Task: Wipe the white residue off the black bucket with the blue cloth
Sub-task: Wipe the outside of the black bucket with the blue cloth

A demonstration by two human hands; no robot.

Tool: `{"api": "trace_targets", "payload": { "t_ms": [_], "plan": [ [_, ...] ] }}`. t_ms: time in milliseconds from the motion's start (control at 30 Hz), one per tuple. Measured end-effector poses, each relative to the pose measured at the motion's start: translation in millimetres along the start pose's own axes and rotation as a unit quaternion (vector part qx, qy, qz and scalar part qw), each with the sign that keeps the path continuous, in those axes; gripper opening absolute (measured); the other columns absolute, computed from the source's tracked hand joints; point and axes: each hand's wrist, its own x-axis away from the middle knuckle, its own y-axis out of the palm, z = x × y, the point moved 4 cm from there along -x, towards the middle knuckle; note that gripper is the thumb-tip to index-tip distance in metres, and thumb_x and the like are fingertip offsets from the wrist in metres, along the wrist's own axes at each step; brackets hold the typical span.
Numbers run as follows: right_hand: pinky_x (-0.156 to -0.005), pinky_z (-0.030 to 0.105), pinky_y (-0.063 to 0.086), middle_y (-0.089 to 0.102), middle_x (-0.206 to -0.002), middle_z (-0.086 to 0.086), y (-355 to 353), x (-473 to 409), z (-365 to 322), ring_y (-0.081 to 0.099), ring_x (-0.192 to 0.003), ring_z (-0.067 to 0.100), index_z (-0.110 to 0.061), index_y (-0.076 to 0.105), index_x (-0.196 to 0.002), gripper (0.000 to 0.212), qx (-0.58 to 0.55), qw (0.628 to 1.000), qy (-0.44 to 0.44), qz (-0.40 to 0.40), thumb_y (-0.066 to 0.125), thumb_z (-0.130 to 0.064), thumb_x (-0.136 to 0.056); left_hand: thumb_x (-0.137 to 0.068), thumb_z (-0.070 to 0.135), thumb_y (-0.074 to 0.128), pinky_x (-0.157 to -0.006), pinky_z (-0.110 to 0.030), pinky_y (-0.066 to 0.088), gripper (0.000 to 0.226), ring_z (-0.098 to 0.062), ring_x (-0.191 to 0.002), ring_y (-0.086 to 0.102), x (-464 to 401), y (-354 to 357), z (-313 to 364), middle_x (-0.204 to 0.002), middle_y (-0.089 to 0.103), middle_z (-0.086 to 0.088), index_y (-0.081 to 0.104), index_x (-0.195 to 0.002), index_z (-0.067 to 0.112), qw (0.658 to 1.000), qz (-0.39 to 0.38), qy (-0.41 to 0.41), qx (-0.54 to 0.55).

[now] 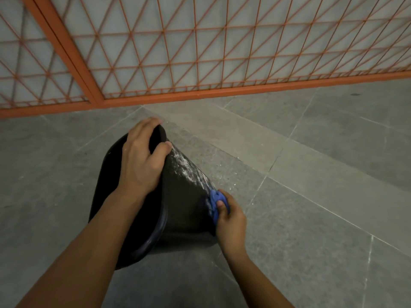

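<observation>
Head view: the black bucket (178, 196) lies tipped on the floor (311, 196). Your left hand (142, 158) clamps its far edge, your right hand (231, 221) pinches the blue cloth (214, 201) against its wall, below the white residue (189, 165). Stiff, probably slippery plastic: keep that edge grip.

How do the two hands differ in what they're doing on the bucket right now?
The left hand grips the black bucket at its far end, bare; the right hand pinches the blue cloth against the bucket's side. The left sits above the white residue, the right below it. Both are on the tilted bucket.
</observation>
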Motion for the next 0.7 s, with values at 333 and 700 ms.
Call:
{"api": "trace_targets", "payload": {
  "t_ms": [333, 700],
  "plan": [
    [-0.102, 0.026, 0.043, 0.062, -0.117, -0.009, 0, 1, -16, 0.056, -0.107, -0.001, -0.026, 0.061, -0.114, 0.029, -0.002, 0.997, -0.073, -0.032, 0.053, -0.011, -0.091, -0.072, 0.041, 0.04, -0.093, -0.02, 0.027, 0.06, -0.031, -0.112, 0.046, -8, 3, -2, -0.118, 0.055, -0.012, 0.057, -0.118, 0.007, 0.998, -0.003, 0.036, -0.044],
    [-0.096, 0.02, 0.042, 0.062, -0.112, -0.008, 2, 4, -21, 0.055, -0.106, 0.006, -0.023, 0.063, -0.112, 0.028, 0.047, 0.994, -0.094, -0.038, 0.052, -0.02, -0.087, -0.071, 0.042, 0.039, -0.108, -0.036, 0.032, 0.07, -0.027, -0.128, 0.045, -10, -2, -10, -0.135, 0.053, -0.013, 0.054, -0.128, 0.005, 0.999, -0.021, 0.031, -0.038]
  ]
}}
